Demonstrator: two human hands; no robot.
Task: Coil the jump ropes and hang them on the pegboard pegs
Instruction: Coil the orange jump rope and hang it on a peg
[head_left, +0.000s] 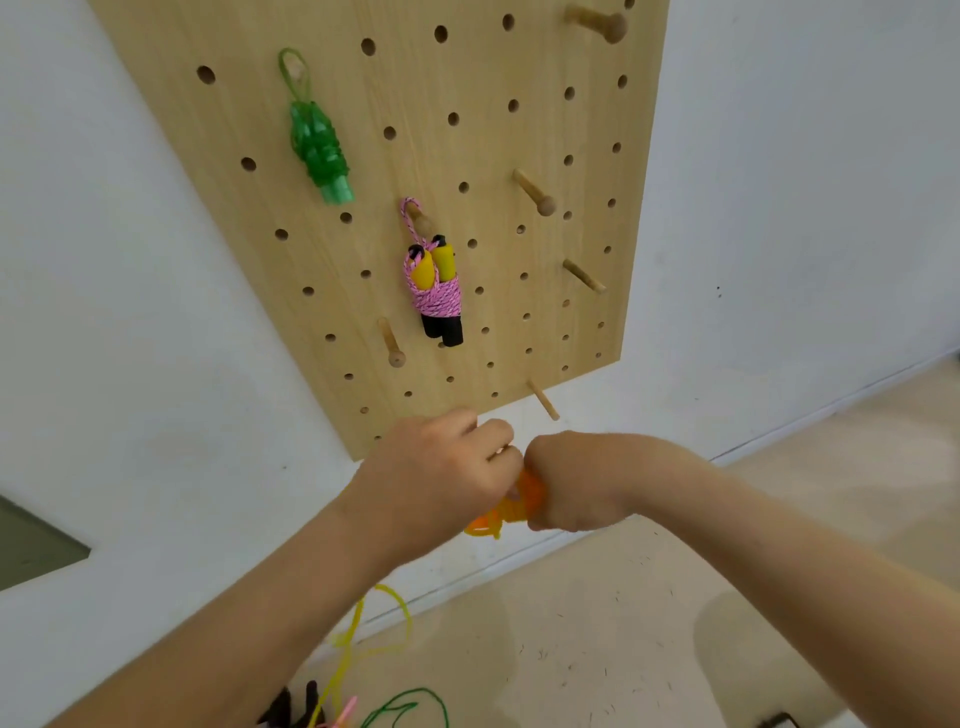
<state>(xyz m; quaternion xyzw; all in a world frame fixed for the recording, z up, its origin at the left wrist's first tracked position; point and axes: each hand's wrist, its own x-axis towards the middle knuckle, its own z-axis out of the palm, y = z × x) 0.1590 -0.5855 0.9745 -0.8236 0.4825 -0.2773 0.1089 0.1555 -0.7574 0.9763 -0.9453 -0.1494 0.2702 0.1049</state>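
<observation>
Both my hands meet just below the wooden pegboard (363, 156) and hold an orange jump rope (511, 506) bunched between them. My left hand (441, 473) pinches it with curled fingers. My right hand (566, 480) grips the bundle in a fist, and most of the rope is hidden inside it. A coiled green rope (318, 150) hangs at the upper left of the board. A pink rope with yellow and black handles (435, 291) hangs from a peg in the middle.
Several bare wooden pegs stick out of the board, among them one (535, 193) at right, one (390, 343) at lower left and one (543, 399) just above my hands. Loose yellow (363, 639) and green (415, 701) ropes lie on the floor below.
</observation>
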